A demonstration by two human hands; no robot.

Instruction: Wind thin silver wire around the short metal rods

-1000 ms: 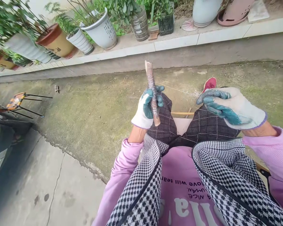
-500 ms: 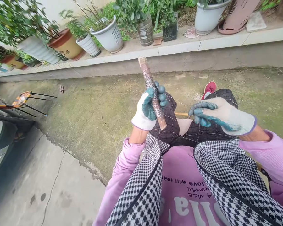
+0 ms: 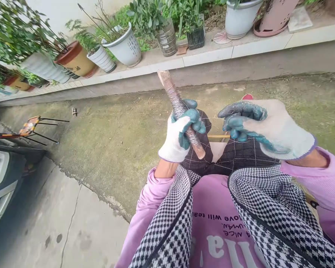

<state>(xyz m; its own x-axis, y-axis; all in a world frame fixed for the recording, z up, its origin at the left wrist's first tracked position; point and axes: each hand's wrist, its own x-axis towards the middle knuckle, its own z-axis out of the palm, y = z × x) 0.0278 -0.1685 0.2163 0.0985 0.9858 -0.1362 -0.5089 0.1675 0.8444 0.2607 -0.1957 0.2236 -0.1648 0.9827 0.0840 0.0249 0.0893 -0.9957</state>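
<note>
My left hand (image 3: 181, 134), in a white glove with a teal palm, is closed round a wooden stick (image 3: 178, 108) wound with thin silvery thread. The stick tilts up and to the left above my knees. My right hand (image 3: 262, 126), gloved the same way, is just right of it with fingers curled and pinched on a thin thread (image 3: 214, 119) that runs to the stick. I sit with checked trousers (image 3: 240, 152) and a pink top below. A thin wooden rod (image 3: 219, 136) lies across between my knees.
A raised kerb (image 3: 206, 57) carries several potted plants (image 3: 123, 41) along the far side. A small folding stool (image 3: 30, 126) lies on its side at the left, beside part of a parked vehicle (image 3: 0, 178). Mossy concrete ground (image 3: 106, 134) stretches ahead.
The stick has tilted further left in my left hand. My right hand rose and moved left towards it, its fingers curling in on the thread.
</note>
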